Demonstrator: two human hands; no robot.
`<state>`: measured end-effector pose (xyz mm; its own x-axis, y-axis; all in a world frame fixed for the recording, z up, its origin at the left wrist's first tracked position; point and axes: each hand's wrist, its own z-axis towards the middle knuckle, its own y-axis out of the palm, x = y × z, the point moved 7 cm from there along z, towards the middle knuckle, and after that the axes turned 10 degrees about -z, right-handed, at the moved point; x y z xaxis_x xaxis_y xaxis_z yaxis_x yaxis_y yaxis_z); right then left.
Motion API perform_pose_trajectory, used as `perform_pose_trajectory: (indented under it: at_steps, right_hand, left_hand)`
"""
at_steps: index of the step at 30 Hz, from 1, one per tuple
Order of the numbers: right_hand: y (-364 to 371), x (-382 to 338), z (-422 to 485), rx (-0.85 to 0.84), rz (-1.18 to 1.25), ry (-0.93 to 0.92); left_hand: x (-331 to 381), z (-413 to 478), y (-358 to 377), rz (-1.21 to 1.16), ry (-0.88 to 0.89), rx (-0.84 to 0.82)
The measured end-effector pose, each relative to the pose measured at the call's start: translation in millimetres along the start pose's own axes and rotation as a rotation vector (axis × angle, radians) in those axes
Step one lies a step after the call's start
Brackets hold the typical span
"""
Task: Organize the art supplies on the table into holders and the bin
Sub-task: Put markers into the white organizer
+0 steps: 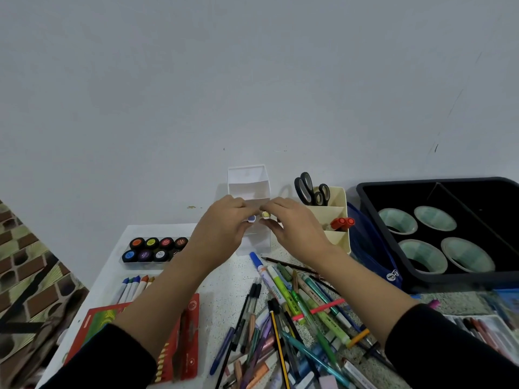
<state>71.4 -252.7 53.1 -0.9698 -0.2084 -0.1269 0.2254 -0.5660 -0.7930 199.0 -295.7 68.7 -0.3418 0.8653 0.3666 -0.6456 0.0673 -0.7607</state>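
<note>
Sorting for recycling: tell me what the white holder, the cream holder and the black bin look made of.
White holder: likely plastic, matt, thin moulded walls.
Cream holder: likely plastic, moulded dividers.
Black bin: probably plastic, rounded moulded rim, slight sheen.

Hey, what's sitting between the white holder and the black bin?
In the head view: a cream holder with black scissors and two red markers, then a blue mesh pouch beside the black bin. The white holder stands left of them.

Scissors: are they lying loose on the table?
No, the scissors stand handles up inside the cream holder.
</note>
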Motion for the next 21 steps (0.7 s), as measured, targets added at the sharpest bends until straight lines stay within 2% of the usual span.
perform_pose_trajectory:
  at_steps: [6, 12, 17, 21]
  right_hand:
    - [2, -1, 4, 0.014, -0.071, -0.032]
    - [8, 1, 8, 0.047, -0.187, -0.057]
    - [8, 1, 4, 0.053, -0.194, -0.057]
    - [11, 3, 5, 0.01, -0.162, -0.017]
  left_hand:
    - [-9, 4, 1, 0.113, -0.049, 0.038]
    - [-17, 2, 6, 0.12, -0.035, 0.083]
    - [-25, -2, 11, 0.102, 0.008, 0.082]
    - [-25, -5, 10, 0.101, -0.023, 0.109]
